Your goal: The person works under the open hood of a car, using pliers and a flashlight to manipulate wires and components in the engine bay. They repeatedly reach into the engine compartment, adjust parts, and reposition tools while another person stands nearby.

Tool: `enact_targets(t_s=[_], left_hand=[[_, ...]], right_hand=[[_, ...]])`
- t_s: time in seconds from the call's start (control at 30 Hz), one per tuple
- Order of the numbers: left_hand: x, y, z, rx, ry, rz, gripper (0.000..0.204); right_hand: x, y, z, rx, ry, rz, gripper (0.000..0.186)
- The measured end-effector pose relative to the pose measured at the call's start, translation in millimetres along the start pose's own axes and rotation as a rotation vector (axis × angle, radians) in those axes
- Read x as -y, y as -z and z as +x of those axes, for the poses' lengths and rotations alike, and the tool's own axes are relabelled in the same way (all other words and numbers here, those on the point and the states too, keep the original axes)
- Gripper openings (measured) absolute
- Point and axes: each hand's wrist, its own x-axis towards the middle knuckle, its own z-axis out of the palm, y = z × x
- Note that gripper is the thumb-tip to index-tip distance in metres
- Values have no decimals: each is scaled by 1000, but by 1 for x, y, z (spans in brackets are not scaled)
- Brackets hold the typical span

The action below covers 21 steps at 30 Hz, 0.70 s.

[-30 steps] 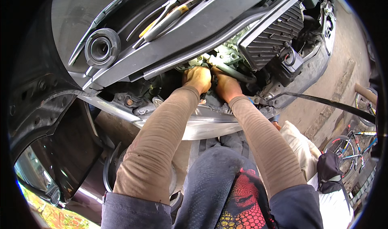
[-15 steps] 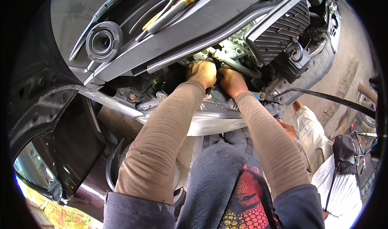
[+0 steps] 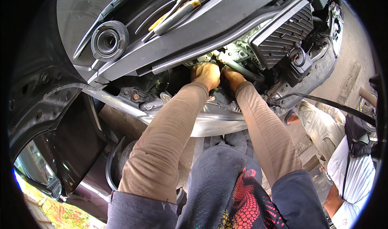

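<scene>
Both my arms reach down into a car's engine bay. My left hand (image 3: 206, 74) is closed in a fist, its fingertips hidden under the knuckles. Close beside it my right hand (image 3: 232, 77) is curled too, fingers turned down into the dark gap. What either one holds is out of sight. A thick black hose (image 3: 241, 69) runs just beyond my right hand, near pale metal engine parts (image 3: 236, 50). The silver body edge (image 3: 218, 126) lies under my forearms.
Pliers (image 3: 178, 17) with yellow-and-grey handles and a round black rubber piece (image 3: 109, 41) rest on the far-left trim. A ribbed black box (image 3: 283, 35) stands at the right. A black rod (image 3: 327, 101) crosses the right side. A person in pale trousers (image 3: 319, 124) is close by on the right.
My right hand has turned and shifted slightly, staying beside the left. The view has moved a little. The other person has moved, leaning farther right.
</scene>
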Motion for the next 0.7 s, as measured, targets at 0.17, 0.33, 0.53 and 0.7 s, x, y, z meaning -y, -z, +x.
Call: enact_targets(t_s=[0.17, 0.33, 0.53, 0.7], left_hand=[[0, -2, 2, 1, 0, 50, 23], [-1, -1, 0, -42, 1, 43, 26], [-2, 2, -2, -14, -3, 27, 28], [-3, 1, -2, -9, 23, 61, 24]], right_hand=[[14, 7, -37, -163, 130, -551, 21], [53, 29, -95, -389, 395, -342, 32], [71, 44, -103, -209, 362, -413, 27], [64, 40, -98, -182, 321, -443, 22]])
